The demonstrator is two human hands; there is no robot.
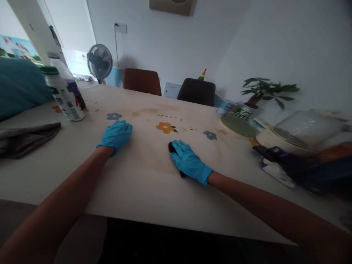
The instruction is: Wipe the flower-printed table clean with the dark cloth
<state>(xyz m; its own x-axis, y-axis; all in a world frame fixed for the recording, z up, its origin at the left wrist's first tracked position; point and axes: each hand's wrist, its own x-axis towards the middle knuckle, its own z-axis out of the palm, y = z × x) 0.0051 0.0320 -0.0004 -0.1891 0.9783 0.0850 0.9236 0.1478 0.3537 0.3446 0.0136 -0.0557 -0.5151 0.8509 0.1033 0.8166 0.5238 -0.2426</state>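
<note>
The right hand (189,161) grips a dark pad (172,147) against the table (132,187) beneath, apparently wiping; the left hand (117,135) is curled closed. The next stroke likely needs even pressure.

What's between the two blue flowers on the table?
In the head view, an orange flower with dark leaves lies between them, along with small yellowish spots and a little dark mark.

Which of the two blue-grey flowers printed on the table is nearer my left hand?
The left blue-grey flower, just beyond your left hand; the right blue-grey flower lies past the central orange flower, beyond your right hand.
</note>
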